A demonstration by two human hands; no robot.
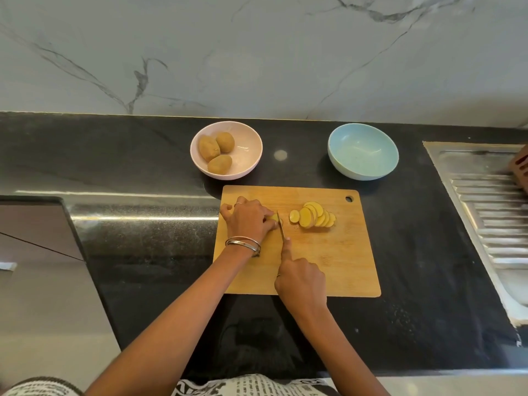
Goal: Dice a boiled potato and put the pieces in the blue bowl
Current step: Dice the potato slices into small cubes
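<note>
While the left hand pinches the potato stub on the cutting board, we find the right hand gripping the knife, blade just beside the fingertips: a slip risks a cut. Its long axis cannot be told. Slices fan rightward; the blue bowl holds nothing.

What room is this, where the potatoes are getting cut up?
Most likely a home kitchen. A steel sink drainboard is set into the black stone counter, a wooden cutting board holds potato slices, and a marble wall rises behind.
</note>
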